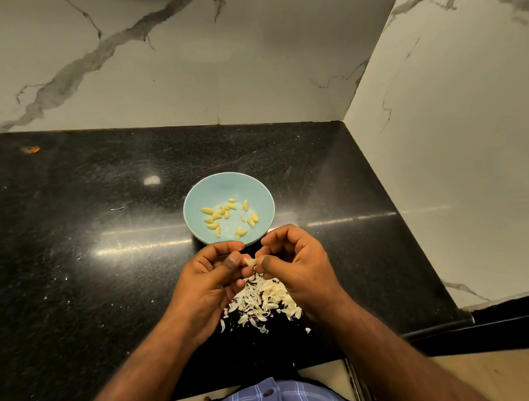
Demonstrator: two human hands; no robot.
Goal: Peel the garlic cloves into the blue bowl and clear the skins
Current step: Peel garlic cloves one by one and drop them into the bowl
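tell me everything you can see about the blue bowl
The blue bowl is round, shallow and pale blue, smooth and glossy like glazed ceramic. It stands upright on the black speckled countertop, just beyond the left hand and right hand, which cover part of its near rim from view; whether they touch it cannot be told. Inside lie scattered peeled garlic cloves, yellowish, mostly left of centre.

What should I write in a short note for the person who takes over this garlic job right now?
Left hand and right hand: both pinch one garlic clove, part-peeled, just near of the blue bowl.
Done: peeled cloves lie in the bowl.
Skins lie piled on the black counter under the hands.
Left: finish this clove, drop it in, clear the skins.
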